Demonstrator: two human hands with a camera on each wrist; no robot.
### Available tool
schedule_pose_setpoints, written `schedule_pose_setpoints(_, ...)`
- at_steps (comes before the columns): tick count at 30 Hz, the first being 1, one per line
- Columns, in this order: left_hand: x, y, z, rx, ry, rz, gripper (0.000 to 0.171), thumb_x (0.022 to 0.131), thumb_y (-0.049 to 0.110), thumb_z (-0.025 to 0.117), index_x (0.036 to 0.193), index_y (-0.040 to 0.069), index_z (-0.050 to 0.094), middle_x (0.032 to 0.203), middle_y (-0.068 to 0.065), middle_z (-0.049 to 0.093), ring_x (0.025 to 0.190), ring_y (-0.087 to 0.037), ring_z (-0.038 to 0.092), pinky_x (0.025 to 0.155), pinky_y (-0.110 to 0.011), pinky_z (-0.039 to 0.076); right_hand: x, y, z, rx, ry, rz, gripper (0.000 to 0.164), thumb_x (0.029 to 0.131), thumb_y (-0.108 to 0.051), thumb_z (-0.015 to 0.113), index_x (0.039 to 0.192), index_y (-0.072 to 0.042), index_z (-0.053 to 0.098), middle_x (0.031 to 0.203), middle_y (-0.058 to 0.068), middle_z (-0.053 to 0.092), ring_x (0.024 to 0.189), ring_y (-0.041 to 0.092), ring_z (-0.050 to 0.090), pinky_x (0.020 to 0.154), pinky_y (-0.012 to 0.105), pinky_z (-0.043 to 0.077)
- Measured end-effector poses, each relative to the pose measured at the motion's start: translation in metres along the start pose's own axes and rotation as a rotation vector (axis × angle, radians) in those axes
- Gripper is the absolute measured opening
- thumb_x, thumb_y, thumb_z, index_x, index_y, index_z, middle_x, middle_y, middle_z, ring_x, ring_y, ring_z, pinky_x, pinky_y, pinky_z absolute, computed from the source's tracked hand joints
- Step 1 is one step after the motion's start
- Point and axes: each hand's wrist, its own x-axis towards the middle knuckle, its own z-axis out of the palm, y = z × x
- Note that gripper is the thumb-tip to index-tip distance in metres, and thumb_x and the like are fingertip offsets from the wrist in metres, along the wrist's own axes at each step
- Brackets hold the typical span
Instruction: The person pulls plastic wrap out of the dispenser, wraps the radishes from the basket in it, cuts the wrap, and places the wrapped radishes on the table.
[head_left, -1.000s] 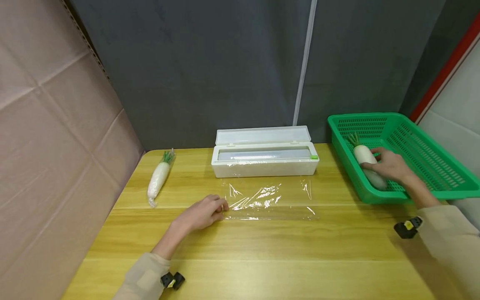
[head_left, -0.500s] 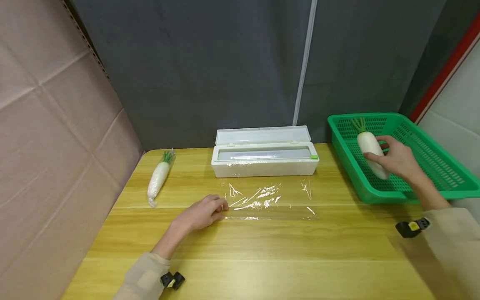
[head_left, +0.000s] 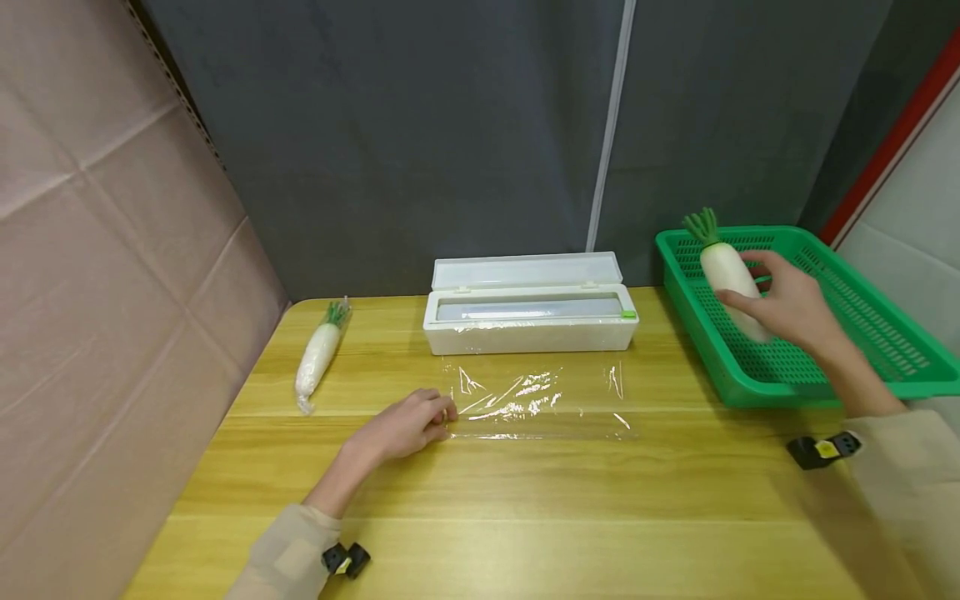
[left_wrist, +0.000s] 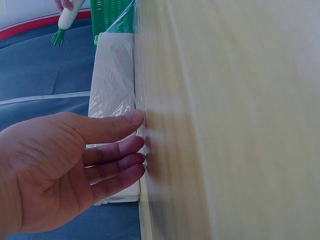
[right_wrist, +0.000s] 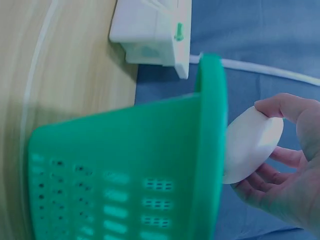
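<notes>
Up from low in the green basket point(head_left: 757, 398) had come the bare radish point(head_left: 725, 271), its leaves now overlapping the far rim, raised by my right hand point(head_left: 798, 300); my left hand point(head_left: 405, 423) had stayed put. In the head view I counted two radishes: this one, above the basket, and a wrapped radish point(head_left: 318, 357) lying on the table point(head_left: 487, 517), well apart at the left. One white dispenser point(head_left: 532, 337), lid raised, had one sheet of film point(head_left: 525, 398) reaching out toward me. My right thumb and fingers stood only the radish's thickness apart; my left fingertips touched the film's near left corner. The left wrist view showed a narrow gap between my thumb and three fingers, another being hidden; whether I pinched the film I could not tell. The raised radish and my right hand were partly cut off there. In the right wrist view I clasped the radish's sides, its lower part hidden behind the basket's rim.
</notes>
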Motion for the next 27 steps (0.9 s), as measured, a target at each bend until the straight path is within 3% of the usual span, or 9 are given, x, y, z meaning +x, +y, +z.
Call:
schedule_pose_setpoints(6, 0.000, 0.000, 0.001, -0.004, -0.006, -0.011, 0.015, 0.096, 0.008, 0.069, 0.110, 0.009, 0.067, 0.100, -0.002, 0.061, 0.093, -0.018, 0.058, 0.084, -0.037, 0.053, 0.001, -0.019, 0.003, 0.008, 0.019, -0.058, 0.073, 0.094, -0.035, 0.071, 0.146, 0.006, 0.040, 0.126, 0.033, 0.052, 0.106, 0.048, 0.054, 0.062, 0.037, 0.047)
schedule_pose_setpoints(17, 0.000, 0.000, 0.000, -0.001, -0.016, -0.019, 0.015, 0.096, 0.008, 0.069, 0.111, 0.009, 0.067, 0.098, -0.002, 0.060, 0.092, -0.017, 0.057, 0.083, -0.037, 0.052, -0.001, -0.053, 0.021, 0.043, 0.051, -0.189, 0.067, 0.092, -0.026, 0.074, 0.145, 0.004, 0.045, 0.130, 0.029, 0.054, 0.101, 0.044, 0.057, 0.074, 0.055, 0.049)
schedule_pose_setpoints(27, 0.000, 0.000, 0.001, 0.001, -0.011, -0.018, 0.016, 0.096, 0.009, 0.070, 0.111, 0.009, 0.067, 0.099, -0.003, 0.060, 0.092, -0.018, 0.057, 0.083, -0.037, 0.052, -0.002, -0.079, 0.051, 0.053, 0.045, -0.402, 0.059, 0.086, -0.011, 0.080, 0.138, 0.002, 0.055, 0.119, 0.021, 0.061, 0.090, 0.029, 0.058, 0.071, 0.041, 0.051)
